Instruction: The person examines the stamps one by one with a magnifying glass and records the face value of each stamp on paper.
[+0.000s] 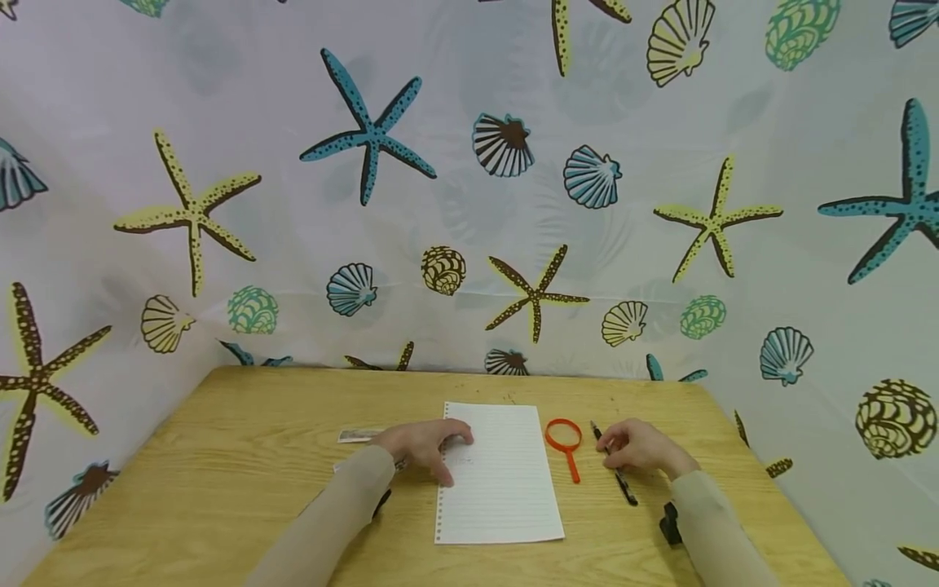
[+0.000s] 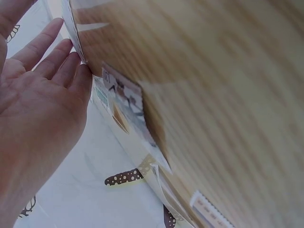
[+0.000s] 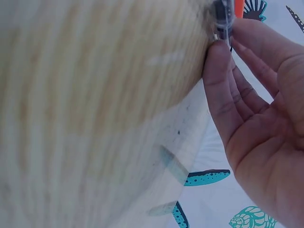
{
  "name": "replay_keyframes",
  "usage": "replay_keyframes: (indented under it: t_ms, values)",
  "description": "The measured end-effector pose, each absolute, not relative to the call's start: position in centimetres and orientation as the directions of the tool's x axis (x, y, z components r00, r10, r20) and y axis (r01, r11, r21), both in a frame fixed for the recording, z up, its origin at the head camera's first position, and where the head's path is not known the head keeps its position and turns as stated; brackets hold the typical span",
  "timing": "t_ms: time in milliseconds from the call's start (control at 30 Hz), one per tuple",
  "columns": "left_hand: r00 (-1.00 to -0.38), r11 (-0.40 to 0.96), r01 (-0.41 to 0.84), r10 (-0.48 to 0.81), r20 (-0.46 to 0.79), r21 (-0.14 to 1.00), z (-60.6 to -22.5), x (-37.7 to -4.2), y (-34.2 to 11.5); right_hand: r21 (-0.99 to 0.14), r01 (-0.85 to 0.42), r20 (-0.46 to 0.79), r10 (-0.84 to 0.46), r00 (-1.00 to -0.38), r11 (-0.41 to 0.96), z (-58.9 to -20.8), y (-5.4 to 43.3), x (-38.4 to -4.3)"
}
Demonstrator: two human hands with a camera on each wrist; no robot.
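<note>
A sheet of lined loose-leaf paper (image 1: pixel 502 489) lies on the wooden table, with small faint writing near its left side. My left hand (image 1: pixel 421 444) rests at the paper's left edge, thumb and fingers spread apart, and holds nothing. In the left wrist view, the same hand's fingers (image 2: pixel 52 61) touch the paper's edge. To the right, my right hand (image 1: pixel 638 447) pinches a black pen (image 1: pixel 625 487) with a clear barrel between thumb and fingertips. The right wrist view shows the pen (image 3: pixel 222 14) close to the tabletop. Between paper and pen lies a red magnifying glass (image 1: pixel 573 466).
Small stamp-like pictures lie left of the paper, one (image 1: pixel 359 436) beyond my left forearm and another (image 2: pixel 126 102) beside the left hand. The wooden table (image 1: pixel 220 473) ends at a hanging cloth (image 1: pixel 440 220) printed with starfish and shells.
</note>
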State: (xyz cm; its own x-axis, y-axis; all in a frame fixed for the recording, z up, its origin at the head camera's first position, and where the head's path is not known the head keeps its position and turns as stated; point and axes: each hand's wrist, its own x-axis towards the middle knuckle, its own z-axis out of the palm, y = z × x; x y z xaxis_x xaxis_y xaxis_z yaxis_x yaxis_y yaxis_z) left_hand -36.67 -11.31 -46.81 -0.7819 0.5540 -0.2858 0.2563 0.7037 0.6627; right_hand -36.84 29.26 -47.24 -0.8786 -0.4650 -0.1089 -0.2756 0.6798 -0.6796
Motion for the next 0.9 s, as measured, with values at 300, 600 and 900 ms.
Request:
replay_keyframes:
  t_ms: [300,600,900]
  values:
    - [-0.770,0.694,0.289,0.578,-0.271,0.659,-47.27,-36.96,-11.52,-0.716,-0.228,-0.161,-0.474,-0.865,0.659,-47.23,29.05,-36.97]
    - [-0.776,0.707,0.289,0.568,-0.274,0.646,-47.09,-36.94,-11.50,-0.813,-0.140,-0.204,-0.501,-0.841,0.565,-46.53,29.35,-36.39]
    - [-0.776,0.702,0.279,0.566,-0.276,0.655,-47.08,-36.80,-11.55,-0.875,-0.110,-0.174,-0.518,-0.837,0.472,-46.56,29.14,-36.07]
